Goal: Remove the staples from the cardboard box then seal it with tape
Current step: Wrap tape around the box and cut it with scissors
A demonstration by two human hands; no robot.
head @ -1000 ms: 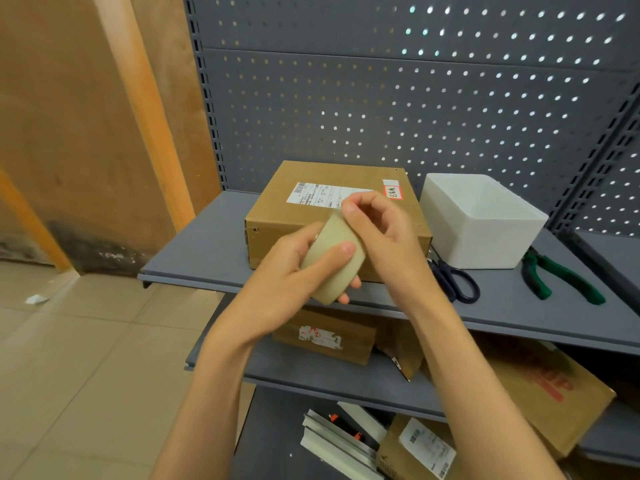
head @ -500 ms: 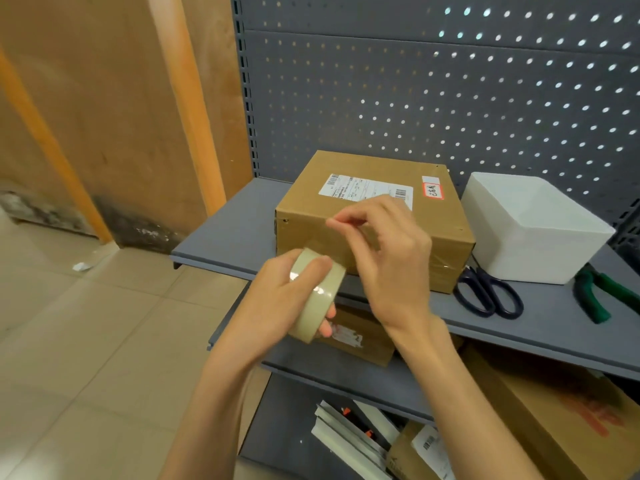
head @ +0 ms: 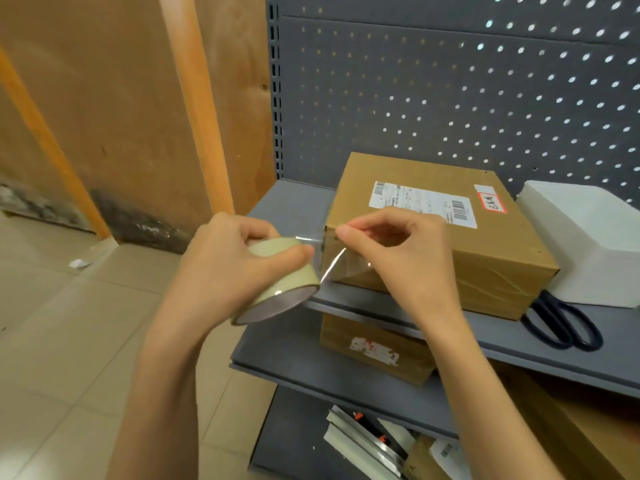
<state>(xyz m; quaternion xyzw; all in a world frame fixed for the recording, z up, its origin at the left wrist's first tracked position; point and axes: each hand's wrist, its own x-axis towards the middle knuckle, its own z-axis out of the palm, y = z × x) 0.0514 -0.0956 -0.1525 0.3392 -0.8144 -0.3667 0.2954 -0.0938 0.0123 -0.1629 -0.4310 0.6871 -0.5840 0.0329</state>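
Taping is only starting: your left hand (head: 235, 268) grips the tape roll (head: 280, 282), your right hand (head: 398, 258) pinches its free end (head: 341, 263). No new strip is on the cardboard box (head: 433, 233), which sits closed on the shelf (head: 519, 336), so sealing remains; I cannot see staples.

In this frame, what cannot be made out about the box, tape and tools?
- Cardboard box: staples too small to see in the head view.
- Tape strip: its end is hidden by the right hand.
- Scissors: blades hidden behind box.
- Label: text blurred.
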